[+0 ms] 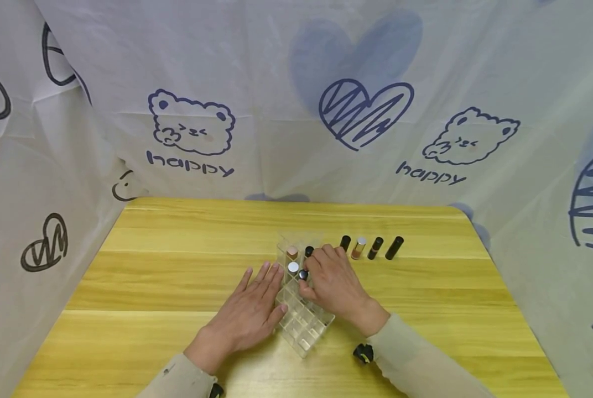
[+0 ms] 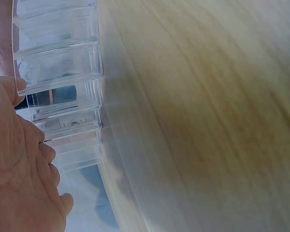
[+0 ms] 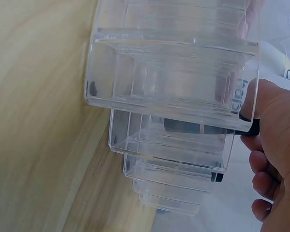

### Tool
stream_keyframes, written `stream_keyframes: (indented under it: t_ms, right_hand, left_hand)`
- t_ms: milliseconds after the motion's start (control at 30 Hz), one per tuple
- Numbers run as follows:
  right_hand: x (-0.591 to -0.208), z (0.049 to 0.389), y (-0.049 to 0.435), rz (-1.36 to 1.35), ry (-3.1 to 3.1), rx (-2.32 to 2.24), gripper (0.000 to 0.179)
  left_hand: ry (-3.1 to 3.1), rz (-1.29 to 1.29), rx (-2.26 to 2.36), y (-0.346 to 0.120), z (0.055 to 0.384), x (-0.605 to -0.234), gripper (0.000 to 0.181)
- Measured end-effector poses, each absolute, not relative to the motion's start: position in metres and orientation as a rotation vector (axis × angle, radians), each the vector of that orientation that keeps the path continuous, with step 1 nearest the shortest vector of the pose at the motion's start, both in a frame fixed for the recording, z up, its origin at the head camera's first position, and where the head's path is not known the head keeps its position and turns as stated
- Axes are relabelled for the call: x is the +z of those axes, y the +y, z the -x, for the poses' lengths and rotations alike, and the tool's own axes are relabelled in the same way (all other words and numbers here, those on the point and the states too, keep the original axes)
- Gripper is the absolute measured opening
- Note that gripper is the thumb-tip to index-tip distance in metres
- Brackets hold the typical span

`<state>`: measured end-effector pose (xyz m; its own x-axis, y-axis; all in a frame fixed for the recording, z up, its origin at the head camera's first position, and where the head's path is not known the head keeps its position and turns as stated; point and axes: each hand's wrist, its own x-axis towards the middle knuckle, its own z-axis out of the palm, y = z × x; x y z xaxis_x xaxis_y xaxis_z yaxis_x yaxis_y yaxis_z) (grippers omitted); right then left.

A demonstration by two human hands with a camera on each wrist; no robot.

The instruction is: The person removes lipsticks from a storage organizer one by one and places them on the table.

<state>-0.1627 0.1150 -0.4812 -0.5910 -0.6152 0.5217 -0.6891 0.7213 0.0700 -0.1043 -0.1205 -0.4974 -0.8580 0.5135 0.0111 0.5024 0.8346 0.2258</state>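
A clear stepped lipstick organizer [image 1: 301,326] stands on the table, split into square compartments. My right hand [image 1: 333,279] is over its far part, thumb and fingers pinching the black cap of a lipstick tube [image 3: 251,127]. That tube's lower body sits inside a compartment, seen through the clear wall in the right wrist view. My left hand [image 1: 249,312] lies with fingers extended along the organizer's left side, thumb at its edge. Beside the pinched tube are a white-topped tube [image 1: 293,268], a pinkish-topped tube [image 1: 291,252] and a black-capped tube [image 1: 308,251] in other compartments.
Right of the organizer, a row of lipstick tubes stands on the wooden table [image 1: 177,282]: a black one [image 1: 345,242], a silver-capped one [image 1: 358,248], and two more black ones [image 1: 375,248]. A printed white cloth [image 1: 276,132] hangs behind the table.
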Motion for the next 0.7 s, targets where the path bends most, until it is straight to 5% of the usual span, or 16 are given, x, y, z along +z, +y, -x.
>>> stream_keyframes:
  t_ms: [700]
  right_hand:
    - [-0.4772, 0.1621, 0.1156, -0.993, -2.388, 0.204, 0.02]
  left_hand:
    - [2.968, -0.819, 0.328, -0.1194, 0.1033, -0.4957, 0.072]
